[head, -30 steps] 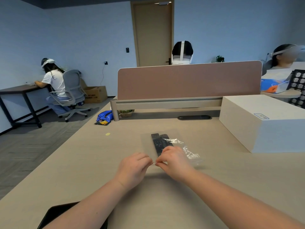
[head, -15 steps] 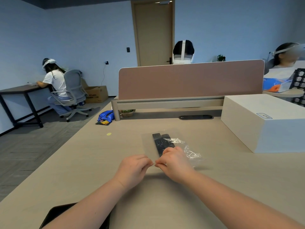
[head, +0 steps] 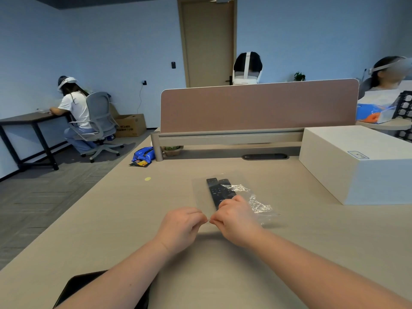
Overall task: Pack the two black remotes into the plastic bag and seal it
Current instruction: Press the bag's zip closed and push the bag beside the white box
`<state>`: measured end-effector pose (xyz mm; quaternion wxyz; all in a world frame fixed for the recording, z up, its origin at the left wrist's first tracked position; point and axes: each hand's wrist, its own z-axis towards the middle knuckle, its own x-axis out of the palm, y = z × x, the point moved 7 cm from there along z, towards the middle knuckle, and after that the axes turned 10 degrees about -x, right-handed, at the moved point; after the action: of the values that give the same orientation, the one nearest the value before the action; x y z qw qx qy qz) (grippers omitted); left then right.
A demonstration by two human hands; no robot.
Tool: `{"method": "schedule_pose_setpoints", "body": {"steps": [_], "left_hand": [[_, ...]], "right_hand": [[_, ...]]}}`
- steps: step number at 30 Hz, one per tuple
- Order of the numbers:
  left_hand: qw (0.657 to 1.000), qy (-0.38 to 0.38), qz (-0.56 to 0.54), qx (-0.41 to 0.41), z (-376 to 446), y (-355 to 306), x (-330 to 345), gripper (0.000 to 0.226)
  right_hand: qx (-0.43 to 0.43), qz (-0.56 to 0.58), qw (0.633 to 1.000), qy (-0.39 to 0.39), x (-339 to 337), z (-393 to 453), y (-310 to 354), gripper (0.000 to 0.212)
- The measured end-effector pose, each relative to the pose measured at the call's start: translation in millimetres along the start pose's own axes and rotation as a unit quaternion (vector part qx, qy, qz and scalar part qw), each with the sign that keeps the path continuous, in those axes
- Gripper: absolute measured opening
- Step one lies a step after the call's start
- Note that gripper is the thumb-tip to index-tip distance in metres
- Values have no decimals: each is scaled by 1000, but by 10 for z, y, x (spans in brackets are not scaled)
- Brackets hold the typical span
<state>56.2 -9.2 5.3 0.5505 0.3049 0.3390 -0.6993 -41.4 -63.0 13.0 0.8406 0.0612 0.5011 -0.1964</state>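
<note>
Black remotes [head: 219, 191] lie inside the bag [head: 240, 197]; our left hand [head: 181, 228] and right hand [head: 236, 219] pinch its near edge, sealing; next we likely press rightward.

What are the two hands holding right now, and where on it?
Both the left hand and right hand pinch the plastic bag at its near, open edge, fingertips almost meeting.
</note>
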Motion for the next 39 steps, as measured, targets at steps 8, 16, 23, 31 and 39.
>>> {"method": "schedule_pose_setpoints", "body": {"steps": [8,16,23,31,39], "left_hand": [[1000,4,12,-1,-1,-1,-9,22],[1000,2,2,-15,12,6,-22,21],[1000,7,-8,-16,-15,28,-4,20],[1000,13,2,-18,-1,-9,70,26],[1000,12,14,-13,15,-6,71,27]], "right_hand": [[-12,-15,999,33,54,16,46,7],[-22,-73,996,52,116,2,70,12],[-34,-75,996,30,76,-65,51,22],[-6,-71,996,59,131,-69,8,20],[-18,-82,994,70,190,-54,27,17]]}}
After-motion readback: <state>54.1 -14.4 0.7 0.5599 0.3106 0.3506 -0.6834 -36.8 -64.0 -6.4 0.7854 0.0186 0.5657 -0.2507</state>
